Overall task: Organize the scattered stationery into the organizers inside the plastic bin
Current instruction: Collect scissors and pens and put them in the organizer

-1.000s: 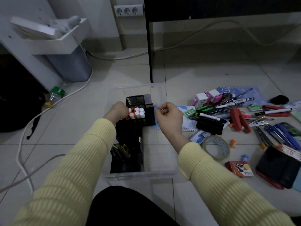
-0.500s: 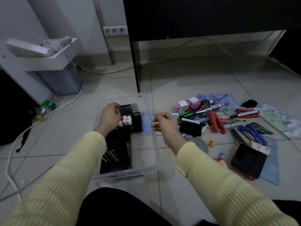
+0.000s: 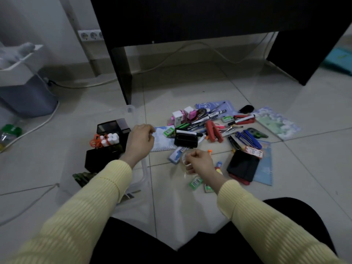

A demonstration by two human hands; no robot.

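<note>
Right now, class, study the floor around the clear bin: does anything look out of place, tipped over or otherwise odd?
Yes. The stationery pile lies jumbled on the floor tiles right of the plastic bin, outside its organizers. Far left, a green-capped bottle lies on its side beside a white cable.

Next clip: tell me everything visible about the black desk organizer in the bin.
The black desk organizer looks like dark mesh or plastic, stepped in tiers. Its taller rear compartment shows nothing inside; the middle one holds white capped tubes and orange-handled scissors. It stands upright in the clear plastic bin. The left hand covers its right edge; contact cannot be told.
</note>
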